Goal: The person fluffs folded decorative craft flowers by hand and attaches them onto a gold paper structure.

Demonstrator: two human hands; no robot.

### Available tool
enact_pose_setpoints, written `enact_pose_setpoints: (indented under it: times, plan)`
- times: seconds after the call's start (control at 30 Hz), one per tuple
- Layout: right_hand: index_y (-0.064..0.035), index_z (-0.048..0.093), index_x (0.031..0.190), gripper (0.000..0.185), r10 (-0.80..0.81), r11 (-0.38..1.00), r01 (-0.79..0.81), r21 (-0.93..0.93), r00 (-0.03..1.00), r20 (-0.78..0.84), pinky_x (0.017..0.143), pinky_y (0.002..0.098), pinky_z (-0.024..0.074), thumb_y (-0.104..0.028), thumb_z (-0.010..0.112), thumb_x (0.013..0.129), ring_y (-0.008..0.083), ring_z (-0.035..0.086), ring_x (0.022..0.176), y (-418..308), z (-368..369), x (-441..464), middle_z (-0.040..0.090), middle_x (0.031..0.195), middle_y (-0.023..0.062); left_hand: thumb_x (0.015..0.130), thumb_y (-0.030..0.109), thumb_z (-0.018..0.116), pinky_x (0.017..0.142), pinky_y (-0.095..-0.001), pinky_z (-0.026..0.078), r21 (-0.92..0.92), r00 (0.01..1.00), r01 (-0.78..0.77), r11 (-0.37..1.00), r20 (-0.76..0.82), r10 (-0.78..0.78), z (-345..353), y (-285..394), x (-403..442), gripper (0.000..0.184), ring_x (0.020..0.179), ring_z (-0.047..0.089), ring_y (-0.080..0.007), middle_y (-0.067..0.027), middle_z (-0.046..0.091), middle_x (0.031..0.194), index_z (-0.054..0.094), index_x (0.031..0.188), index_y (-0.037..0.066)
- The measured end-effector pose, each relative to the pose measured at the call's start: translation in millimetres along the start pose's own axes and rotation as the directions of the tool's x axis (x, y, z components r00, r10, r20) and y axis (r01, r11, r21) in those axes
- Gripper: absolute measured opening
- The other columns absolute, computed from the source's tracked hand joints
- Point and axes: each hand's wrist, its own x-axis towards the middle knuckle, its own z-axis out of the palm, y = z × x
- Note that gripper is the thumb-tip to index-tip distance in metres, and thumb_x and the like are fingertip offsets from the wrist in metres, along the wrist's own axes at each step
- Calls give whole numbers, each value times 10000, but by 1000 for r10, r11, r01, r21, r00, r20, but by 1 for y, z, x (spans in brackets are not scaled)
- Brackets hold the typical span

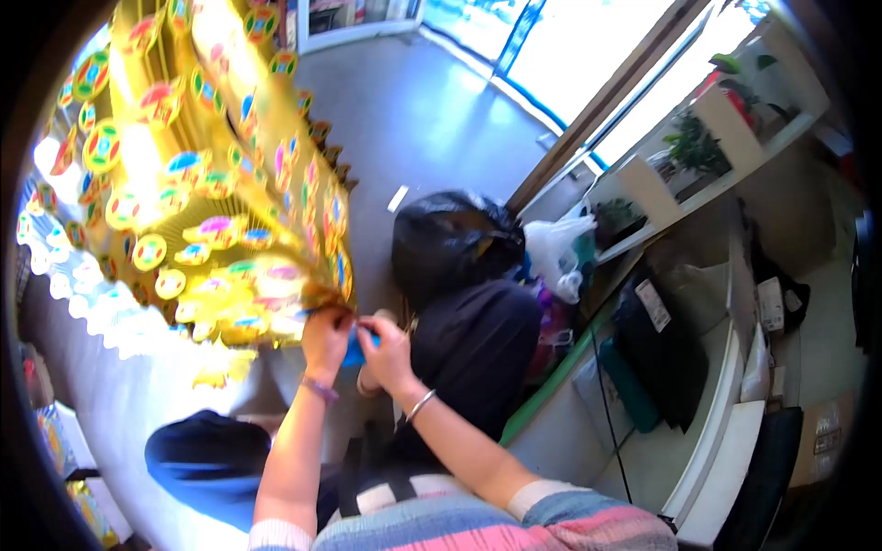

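A large shiny gold decoration, covered with many-coloured round medallions, spreads up and left from my hands. Its folds narrow to a gathered end just above my left hand, whose fingers are closed round that end. Beside it, my right hand is closed in a pinch on a small blue strip. The strip lies between the two hands, close against the gathered end. Its exact kind is too small to make out, and my fingers hide part of it.
My dark-trousered knees are bent below the hands. A black plastic bag and a white plastic bag stand ahead. To the right are a curved counter and a planter shelf. A glass door frame stands at the back.
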Motion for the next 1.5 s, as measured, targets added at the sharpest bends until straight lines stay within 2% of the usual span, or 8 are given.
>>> enact_pose_setpoints:
  times: [0.17,0.37,0.47,0.6,0.73,1.13,1.27,1.5]
  plan:
    - [-17,649,935,225,-83,996,83,14,997,5,758,352,492,-75,682,720,311,622,850,2,2,3,642,906,155,790,166,630,626,-328,483,-382,947,319,867,89,-309,21,-22,-1,151,710,638,-226,-98,672,787,681,834,30]
    - [-23,667,910,201,-86,996,85,34,996,32,713,329,492,-47,666,711,287,628,798,2,-3,8,644,858,137,748,48,667,660,-291,498,-805,665,591,-45,518,-539,38,-42,6,191,720,609,-169,-60,635,808,625,934,42]
    - [-22,667,918,203,-64,997,63,34,997,38,715,329,492,-49,663,716,284,628,792,4,-1,7,643,854,138,732,32,677,629,-289,492,-853,713,503,140,317,-625,40,-28,3,165,708,605,-162,-59,639,823,630,891,35]
    - [-21,663,927,204,-39,997,36,67,999,38,722,330,494,-42,657,725,285,629,802,9,1,6,643,861,137,726,72,703,580,-279,463,-406,890,312,859,-191,-414,39,-15,-8,106,633,578,-141,-49,633,719,652,804,21]
    - [-22,662,930,202,-45,996,43,79,999,26,721,334,494,-41,651,730,288,628,807,10,1,6,643,867,135,752,185,689,620,-313,485,-105,944,202,974,-245,-223,24,8,-12,167,659,644,-222,-105,675,746,685,839,42]
    - [-34,684,898,154,41,996,-43,75,999,33,707,331,490,-97,599,785,288,629,780,17,2,6,646,878,157,752,248,665,652,-331,495,152,983,169,974,49,-178,6,9,1,240,730,657,-292,-158,669,787,699,882,50]
    - [-10,681,904,158,242,951,-258,168,964,111,687,295,489,-102,604,800,227,641,736,16,1,6,668,876,140,741,126,684,649,-313,489,-274,927,370,888,177,-331,13,-9,10,204,716,634,-208,-105,684,825,683,902,1]
    - [43,640,986,203,552,359,-679,640,707,441,649,254,487,-91,601,837,141,608,707,28,8,11,653,858,62,728,72,710,673,-334,510,-600,749,659,454,470,-467,5,-15,19,324,774,604,-197,-88,638,926,603,1019,-26]
